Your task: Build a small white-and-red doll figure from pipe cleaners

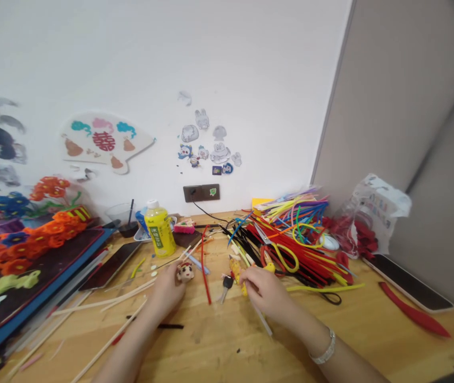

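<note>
Wooden table (354, 335), mid-surface toward the near edge: I'm working just below a heap of pipe cleaners (291, 250). My left hand (165, 292) is pinching a small clay doll (185, 272); my right hand (261, 290) is gripping a yellow pipe-cleaner piece (237, 271), just beside a key (226, 284).

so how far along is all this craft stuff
Orange and blue pipe-cleaner flowers already look finished on the dark board. In hand: the left hand holds a small painted figure, the right hand a yellow piece. Still left: a loose heap of pipe cleaners.
</note>
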{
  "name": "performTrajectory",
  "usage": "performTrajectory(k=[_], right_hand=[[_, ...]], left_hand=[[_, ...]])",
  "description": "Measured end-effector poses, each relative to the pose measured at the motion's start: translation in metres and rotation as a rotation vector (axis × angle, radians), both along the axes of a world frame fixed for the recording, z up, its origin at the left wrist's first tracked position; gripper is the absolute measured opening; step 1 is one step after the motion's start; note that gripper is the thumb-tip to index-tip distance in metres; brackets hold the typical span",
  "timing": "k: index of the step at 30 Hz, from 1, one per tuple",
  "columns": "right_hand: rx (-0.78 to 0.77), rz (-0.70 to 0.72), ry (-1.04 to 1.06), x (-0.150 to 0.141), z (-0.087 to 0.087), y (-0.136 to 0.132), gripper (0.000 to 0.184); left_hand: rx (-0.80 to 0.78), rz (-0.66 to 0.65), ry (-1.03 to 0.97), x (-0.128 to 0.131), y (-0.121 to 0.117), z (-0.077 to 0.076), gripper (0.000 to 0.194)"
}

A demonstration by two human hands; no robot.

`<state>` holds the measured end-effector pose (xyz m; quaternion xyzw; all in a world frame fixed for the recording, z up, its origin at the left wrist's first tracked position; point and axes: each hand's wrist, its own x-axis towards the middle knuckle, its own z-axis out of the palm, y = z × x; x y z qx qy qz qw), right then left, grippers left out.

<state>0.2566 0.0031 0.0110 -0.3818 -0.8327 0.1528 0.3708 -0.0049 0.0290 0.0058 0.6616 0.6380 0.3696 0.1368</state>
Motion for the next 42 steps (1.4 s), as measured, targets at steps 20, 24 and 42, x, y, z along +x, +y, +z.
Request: performTrajectory(k=[20,24,42], right_hand=[[-0.453,0.25,0.379,-0.022,-0.011,-0.008,0.024],[-0.599,0.342,0.476,-0.022,-0.008,-0.009,0.034],[-0.685,0.323,0.616,-0.02,0.003,-0.012,0.027]], left_hand=[[-0.23,-0.346,-0.679,0.086,-0.056,-0.004,0.044],[-0.189,-0.413,-0.657,0.084,-0.06,0.001,0.044],[-0.108,-0.394,-0.48,0.072,-0.051,0.004,0.039]])
